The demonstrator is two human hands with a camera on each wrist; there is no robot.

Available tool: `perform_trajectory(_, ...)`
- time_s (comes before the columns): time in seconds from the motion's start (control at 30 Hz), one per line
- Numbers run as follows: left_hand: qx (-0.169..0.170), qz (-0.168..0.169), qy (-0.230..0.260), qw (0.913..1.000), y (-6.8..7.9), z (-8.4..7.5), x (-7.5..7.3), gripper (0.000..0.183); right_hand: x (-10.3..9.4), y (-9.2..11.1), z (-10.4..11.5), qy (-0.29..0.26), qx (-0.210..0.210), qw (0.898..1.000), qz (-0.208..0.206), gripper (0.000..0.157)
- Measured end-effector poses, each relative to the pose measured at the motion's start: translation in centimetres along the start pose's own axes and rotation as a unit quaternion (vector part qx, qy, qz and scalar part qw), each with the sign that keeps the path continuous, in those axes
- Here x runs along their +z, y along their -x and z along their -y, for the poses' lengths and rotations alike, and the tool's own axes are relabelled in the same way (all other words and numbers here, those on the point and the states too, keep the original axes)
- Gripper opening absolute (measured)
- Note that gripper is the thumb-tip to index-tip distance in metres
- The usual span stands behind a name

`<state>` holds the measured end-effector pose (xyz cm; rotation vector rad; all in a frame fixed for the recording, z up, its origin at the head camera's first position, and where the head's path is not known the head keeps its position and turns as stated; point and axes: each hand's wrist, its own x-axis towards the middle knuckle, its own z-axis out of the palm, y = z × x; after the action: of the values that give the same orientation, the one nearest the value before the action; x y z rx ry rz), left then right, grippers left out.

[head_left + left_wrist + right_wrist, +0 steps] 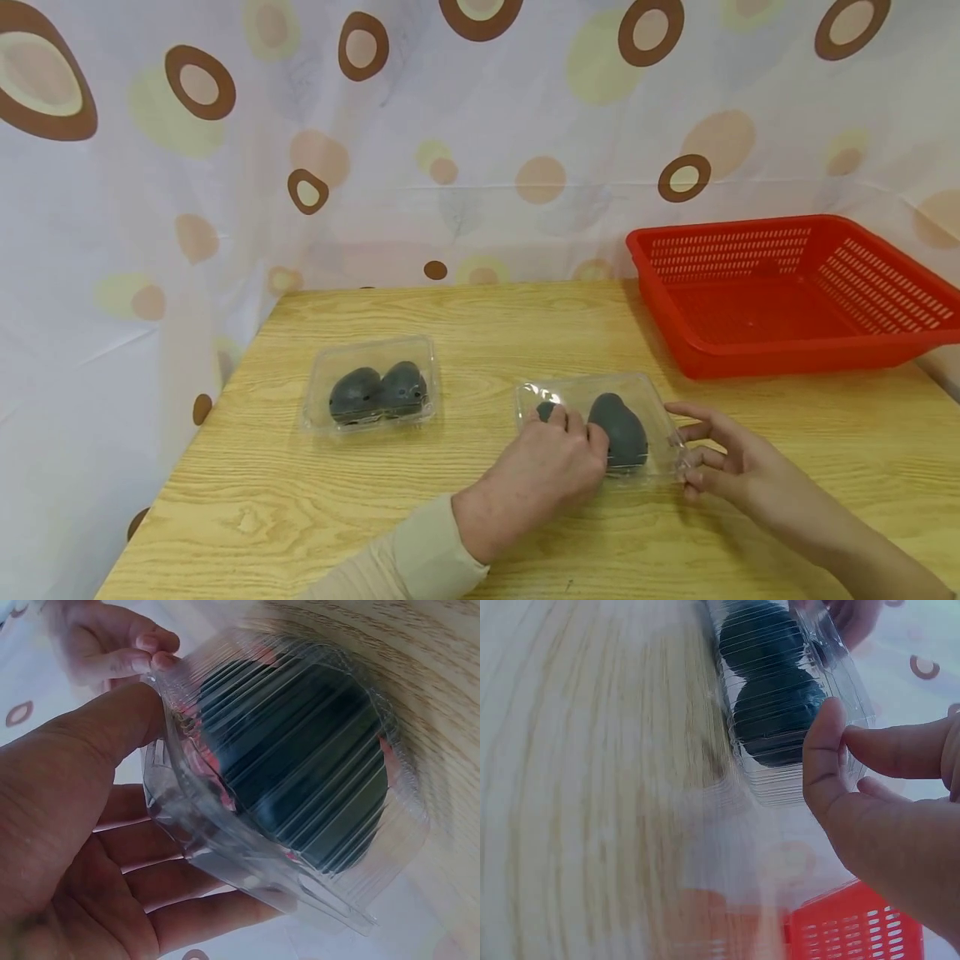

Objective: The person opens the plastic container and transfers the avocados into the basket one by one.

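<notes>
A clear plastic clamshell box [663, 433] with dark green, pear-shaped avocados [618, 429] inside lies on the table between both hands. My left hand [551, 458] reaches over its near left side, partly covering one avocado. In the left wrist view, the left thumb [124, 724] presses the box's rim, with the other fingers along its side. On the right, my right hand [738, 467] pinches the corner of the box between thumb and fingers, also visible in the right wrist view. Whether the lid is fully closed is hard to tell.
Another clear box [322, 371] holding two avocados [356, 396] sits to the left on the wooden table [247, 517]. At the back right stands a red slotted plastic basket [712, 350]. Behind the table hangs a white cloth [480, 217] with brown and cream spots.
</notes>
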<state>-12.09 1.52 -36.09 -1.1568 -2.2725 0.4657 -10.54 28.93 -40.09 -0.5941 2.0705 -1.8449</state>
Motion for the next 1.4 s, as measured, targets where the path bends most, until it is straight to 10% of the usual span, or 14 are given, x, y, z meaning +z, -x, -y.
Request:
perform_trajectory(0.77,0.001,-0.015,0.045,0.9989,-0.9,1.0,-0.6,0.030,0.3,-0.8,0.7,0.010,0.038,0.999,-0.029,0.077)
perform_trajectory(1.27,-0.033,-0.026,-0.020,0.9989,-0.6,0.3,-0.7,0.015,1.0,-0.7,0.7,-0.005,0.059,0.997,-0.043,0.077)
perform_trajectory(1.4,-0.057,0.017,0.001,0.9982,-0.8,-0.1,-1.0,0.010,1.2,-0.6,0.5,-0.010,0.066,0.997,-0.043,0.076)
